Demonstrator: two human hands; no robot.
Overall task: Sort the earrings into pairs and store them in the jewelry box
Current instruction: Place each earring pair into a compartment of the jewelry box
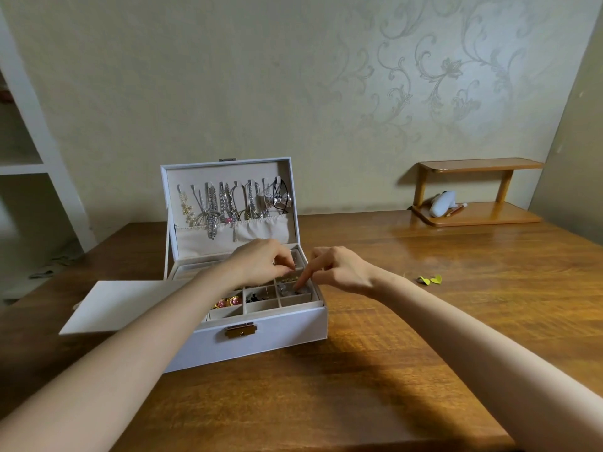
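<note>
A white jewelry box (261, 344) stands open on the wooden table, its lid upright and hung with necklaces (228, 203). Its tray is split into small compartments; pink earrings (228, 301) and dark earrings (254, 296) lie in the front ones. My left hand (261, 265) hovers over the right compartments with fingers curled together; whether it pinches something I cannot tell. My right hand (339, 272) reaches in from the right, its forefinger pointing down onto silvery earrings (288, 291) in a right compartment. A pair of yellow earrings (430, 279) lies on the table to the right.
A white flat tray or lid (114, 305) lies left of the box. A small wooden shelf (476, 216) with a white object (442, 203) stands at the back right against the wall. A white shelving unit (32, 164) is at the far left.
</note>
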